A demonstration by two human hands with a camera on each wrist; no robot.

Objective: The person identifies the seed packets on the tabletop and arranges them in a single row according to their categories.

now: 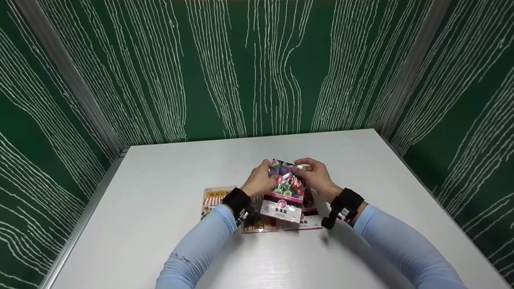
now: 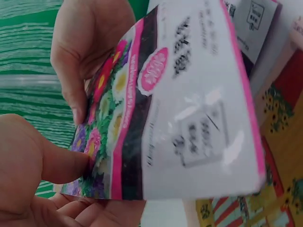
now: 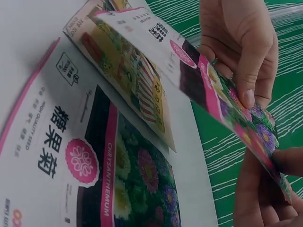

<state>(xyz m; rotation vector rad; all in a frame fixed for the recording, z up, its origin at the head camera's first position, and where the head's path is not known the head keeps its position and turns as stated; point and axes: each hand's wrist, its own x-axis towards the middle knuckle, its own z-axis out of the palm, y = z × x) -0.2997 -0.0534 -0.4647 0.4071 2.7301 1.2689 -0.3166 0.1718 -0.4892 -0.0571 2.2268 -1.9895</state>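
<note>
Both hands hold a flower seed packet (image 1: 286,184) up over the table, its printed blossoms at the top and its white label toward the person. My left hand (image 1: 260,180) pinches its left side, thumb across the front and fingers behind, as the left wrist view shows. At the upper right corner my right hand (image 1: 319,178) pinches it between thumb and fingers. Below lies a second packet (image 3: 137,175), marked CHRYSANTHEMUM, with a pink round emblem. A yellow packet (image 1: 213,194) with a red-striped awning print lies left of it, partly behind the left wrist.
Another orange-brown packet (image 1: 260,226) lies between those two, mostly covered by the held one. The white table (image 1: 168,172) reaches back to a green wall (image 1: 209,72) with pale wavy lines. Dark straps with small cameras sit on both wrists.
</note>
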